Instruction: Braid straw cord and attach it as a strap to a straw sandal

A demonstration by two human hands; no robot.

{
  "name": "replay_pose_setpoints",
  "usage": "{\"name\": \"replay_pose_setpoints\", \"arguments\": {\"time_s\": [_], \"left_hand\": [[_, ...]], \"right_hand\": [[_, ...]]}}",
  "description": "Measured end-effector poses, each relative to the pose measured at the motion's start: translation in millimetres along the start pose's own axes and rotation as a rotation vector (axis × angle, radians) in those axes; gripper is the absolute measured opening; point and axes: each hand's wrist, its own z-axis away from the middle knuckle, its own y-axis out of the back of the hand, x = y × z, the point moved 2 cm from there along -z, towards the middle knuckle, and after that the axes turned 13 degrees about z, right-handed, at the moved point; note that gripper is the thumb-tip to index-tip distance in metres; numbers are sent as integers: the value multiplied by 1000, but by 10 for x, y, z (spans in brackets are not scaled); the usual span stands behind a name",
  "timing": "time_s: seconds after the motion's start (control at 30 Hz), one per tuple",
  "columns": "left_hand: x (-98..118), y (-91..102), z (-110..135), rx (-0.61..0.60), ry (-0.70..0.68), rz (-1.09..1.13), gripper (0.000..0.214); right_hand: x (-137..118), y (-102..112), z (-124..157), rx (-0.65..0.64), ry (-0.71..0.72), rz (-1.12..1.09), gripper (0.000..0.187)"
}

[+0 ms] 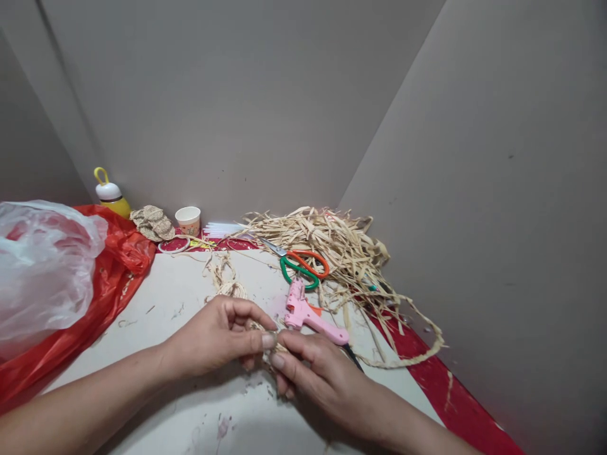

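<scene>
My left hand [237,335] and my right hand [315,363] meet above the white board [190,404]. Between their fingertips they pinch a small beige piece of braided raffia [257,326], mostly hidden by the fingers. Both thumbs press on it from the near side. Just beyond my right hand lies a pink glue gun [313,319], its black cord running under that hand. Scissors [306,265] with one green and one orange handle lie past the glue gun. A loose bundle of thin raffia cord [227,281] rests beyond my left hand.
A heap of dry raffia strips [327,237] fills the back right, with a braided strand [427,354] looping out. Along the back stand a paper cup [188,221] and a yellow bottle [114,199]. Plastic bags [47,272] cover the left. Grey walls [497,208] enclose the table.
</scene>
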Motion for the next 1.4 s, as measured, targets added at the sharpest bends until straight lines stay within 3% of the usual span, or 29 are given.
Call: {"name": "replay_pose_setpoints", "arguments": {"time_s": [0.37, 0.5, 0.73, 0.87, 1.0, 1.13, 1.4], "left_hand": [[27, -56, 44, 66, -101, -66, 23], [64, -91, 77, 98, -128, -65, 22], [122, -123, 136, 180, -217, -100, 23], [116, -80, 131, 231, -261, -101, 22], [133, -84, 142, 270, -301, -171, 20], [177, -126, 167, 303, -348, -290, 18], [176, -137, 193, 363, -445, -471, 16]], "right_hand": [[40, 1, 2, 63, -75, -262, 31], [87, 29, -5, 128, -107, -370, 42], [184, 92, -9, 99, -8, -575, 65], [188, 137, 9, 193, 98, -657, 64], [158, 172, -10, 319, 19, -575, 45], [123, 170, -33, 316, -88, -451, 35], [117, 150, -18, 431, -86, -251, 24]]}}
